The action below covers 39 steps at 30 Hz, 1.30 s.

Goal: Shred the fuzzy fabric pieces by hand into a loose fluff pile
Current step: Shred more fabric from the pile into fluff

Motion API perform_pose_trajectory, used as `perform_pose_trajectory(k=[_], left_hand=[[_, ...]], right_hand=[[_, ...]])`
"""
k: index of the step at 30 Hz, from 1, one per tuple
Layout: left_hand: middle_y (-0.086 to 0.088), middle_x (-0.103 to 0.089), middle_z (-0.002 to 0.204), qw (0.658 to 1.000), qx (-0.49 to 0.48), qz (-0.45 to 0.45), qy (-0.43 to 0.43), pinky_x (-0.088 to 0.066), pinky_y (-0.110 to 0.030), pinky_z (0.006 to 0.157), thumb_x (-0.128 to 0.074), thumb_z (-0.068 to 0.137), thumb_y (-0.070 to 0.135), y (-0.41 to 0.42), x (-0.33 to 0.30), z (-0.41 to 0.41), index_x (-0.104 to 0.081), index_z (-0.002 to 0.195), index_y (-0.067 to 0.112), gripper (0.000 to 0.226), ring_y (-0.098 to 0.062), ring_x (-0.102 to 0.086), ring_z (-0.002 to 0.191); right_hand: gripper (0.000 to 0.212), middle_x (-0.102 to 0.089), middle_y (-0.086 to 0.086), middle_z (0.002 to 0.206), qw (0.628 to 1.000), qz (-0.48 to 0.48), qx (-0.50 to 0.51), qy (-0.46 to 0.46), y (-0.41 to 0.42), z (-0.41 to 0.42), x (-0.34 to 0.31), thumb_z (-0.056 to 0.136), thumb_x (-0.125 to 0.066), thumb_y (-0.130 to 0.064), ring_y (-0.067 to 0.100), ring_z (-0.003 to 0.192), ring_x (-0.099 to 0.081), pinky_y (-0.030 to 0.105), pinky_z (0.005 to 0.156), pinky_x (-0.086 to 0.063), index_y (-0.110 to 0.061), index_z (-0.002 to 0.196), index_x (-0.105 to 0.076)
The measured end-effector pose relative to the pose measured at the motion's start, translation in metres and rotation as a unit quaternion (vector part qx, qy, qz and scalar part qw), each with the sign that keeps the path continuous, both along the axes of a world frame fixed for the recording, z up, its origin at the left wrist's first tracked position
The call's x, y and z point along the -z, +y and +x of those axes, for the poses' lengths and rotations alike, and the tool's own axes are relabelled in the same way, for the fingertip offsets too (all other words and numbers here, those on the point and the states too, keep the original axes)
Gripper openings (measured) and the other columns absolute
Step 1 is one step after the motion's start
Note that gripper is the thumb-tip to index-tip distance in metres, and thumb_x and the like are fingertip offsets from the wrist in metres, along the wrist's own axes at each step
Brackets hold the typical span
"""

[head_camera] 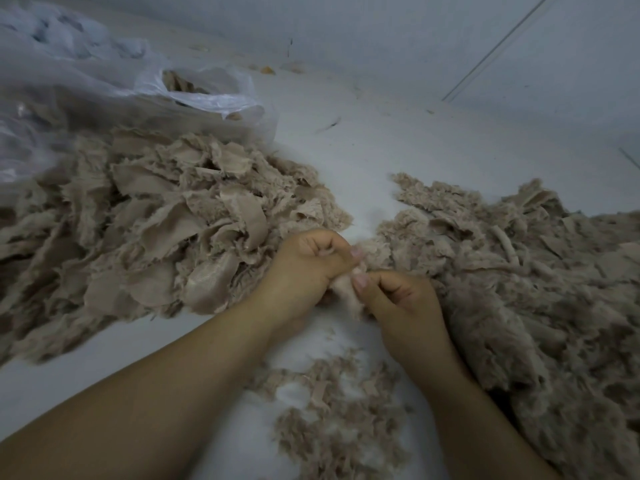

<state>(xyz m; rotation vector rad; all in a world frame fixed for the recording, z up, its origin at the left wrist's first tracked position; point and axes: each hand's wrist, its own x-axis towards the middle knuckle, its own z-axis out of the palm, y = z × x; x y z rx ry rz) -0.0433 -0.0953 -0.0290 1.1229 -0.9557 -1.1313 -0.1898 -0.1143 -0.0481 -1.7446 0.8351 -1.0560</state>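
Two hands were working right in the middle of the shot, close together, thumbs nearly touching. The left hand point(306, 268) and the right hand point(398, 303) both had their fingers curled in, pinching the same small beige fabric scrap point(348, 289) between them, one at each side of it.

The rest of the fuzzy stuff sat on a pale grey surface point(363, 147) in heaps. On the left was a big pile of fabric pieces point(156, 223), lots of them showing the smooth backing side. On the right was another heap point(519, 271), fluffier looking, running off the edge of the frame. Down below the hands, between the forearms, was a thinner scatter of loose fluff point(339, 420).

Up in the back left a clear plastic bag point(194, 95) lay open with more beige bits inside, touching the far edge of the left pile. A few stray crumbs lay further back by the wall.
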Motion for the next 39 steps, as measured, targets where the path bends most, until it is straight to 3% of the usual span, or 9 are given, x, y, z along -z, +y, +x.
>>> perform_pose_trajectory(k=[5,11,16,20,23,26,32,35,39], left_hand=[[-0.005,-0.044,0.043,0.994,-0.100,0.008,0.053,-0.029,-0.016,0.034,-0.057,0.097,0.012,-0.007,0.002,0.012,-0.058,0.072,0.005,0.026,-0.014,-0.034,0.031],[-0.008,-0.050,0.047,0.997,0.069,0.022,-0.022,-0.027,-0.016,0.037,-0.056,0.086,0.055,-0.004,0.002,0.010,-0.064,0.086,0.006,0.050,-0.018,-0.039,0.034],[-0.003,-0.050,0.045,1.000,0.016,-0.005,0.007,-0.028,-0.015,0.033,-0.053,0.099,0.012,-0.005,0.003,0.009,-0.057,0.071,0.006,0.028,-0.013,-0.039,0.031],[-0.004,-0.051,0.046,0.996,-0.053,-0.015,0.070,-0.027,-0.016,0.032,-0.048,0.099,0.005,-0.008,0.003,0.016,-0.055,0.078,0.002,0.022,-0.015,-0.042,0.031],[-0.009,-0.050,0.043,0.989,0.146,0.006,0.009,-0.021,-0.015,0.031,-0.061,0.093,0.017,-0.003,-0.003,0.030,-0.068,0.081,0.004,0.018,-0.015,-0.035,0.026],[-0.010,-0.056,0.045,0.922,0.370,0.067,-0.097,-0.027,-0.013,0.032,-0.070,0.088,0.030,0.005,-0.010,0.032,-0.070,0.088,-0.004,0.034,-0.010,-0.040,0.026],[-0.009,-0.051,0.044,0.965,0.207,0.086,-0.134,-0.023,-0.017,0.032,-0.063,0.092,0.030,0.001,-0.004,0.012,-0.056,0.094,-0.014,0.045,-0.013,-0.035,0.026],[-0.008,-0.055,0.045,0.992,0.112,0.017,-0.049,-0.027,-0.018,0.034,-0.055,0.097,0.013,-0.001,-0.006,0.012,-0.056,0.084,-0.005,0.023,-0.014,-0.041,0.029],[-0.012,-0.065,0.116,0.988,0.005,-0.059,0.140,-0.056,-0.032,0.060,-0.051,0.094,-0.007,-0.017,-0.009,0.019,-0.043,0.128,0.002,0.036,-0.025,-0.069,0.086]], right_hand=[[0.037,-0.054,0.001,0.056,0.997,0.022,0.049,-0.052,-0.001,-0.001,0.003,0.097,-0.054,-0.021,0.011,0.054,-0.047,0.023,0.054,-0.040,-0.005,0.064,-0.062],[0.041,-0.066,0.029,0.077,0.994,0.046,0.063,-0.077,-0.003,-0.001,0.003,0.097,-0.053,-0.028,0.037,0.070,-0.064,0.046,0.067,-0.053,0.006,0.083,-0.070],[0.041,-0.062,0.032,0.075,0.995,0.044,0.060,-0.071,-0.003,-0.002,0.003,0.098,-0.052,-0.027,0.048,0.072,-0.060,0.060,0.068,-0.051,0.007,0.081,-0.068],[0.050,-0.050,0.040,0.072,0.991,0.033,0.105,-0.081,-0.003,-0.001,0.004,0.094,-0.052,-0.033,0.037,0.058,-0.048,0.039,0.062,-0.040,0.015,0.079,-0.059],[0.041,-0.057,0.034,0.071,0.989,0.040,0.112,-0.088,-0.003,-0.001,0.003,0.094,-0.053,-0.033,0.027,0.059,-0.052,0.034,0.059,-0.045,0.001,0.074,-0.066],[0.047,-0.045,0.033,0.063,0.989,0.051,0.104,-0.090,-0.001,-0.001,0.000,0.096,-0.053,-0.033,0.034,0.054,-0.046,0.048,0.053,-0.045,0.004,0.067,-0.052],[0.042,-0.069,0.028,0.081,0.992,0.071,0.060,-0.089,0.000,-0.002,-0.003,0.100,-0.050,-0.027,0.046,0.082,-0.068,0.059,0.079,-0.055,0.008,0.085,-0.069],[0.034,-0.071,0.009,0.073,0.990,0.046,0.103,-0.085,-0.001,-0.001,-0.001,0.102,-0.051,-0.017,0.020,0.072,-0.067,0.034,0.068,-0.056,-0.002,0.082,-0.074],[0.036,-0.068,0.001,0.074,0.979,0.079,0.143,-0.120,-0.003,0.000,0.000,0.105,-0.043,-0.016,0.011,0.071,-0.061,0.022,0.065,-0.051,-0.010,0.089,-0.075]])
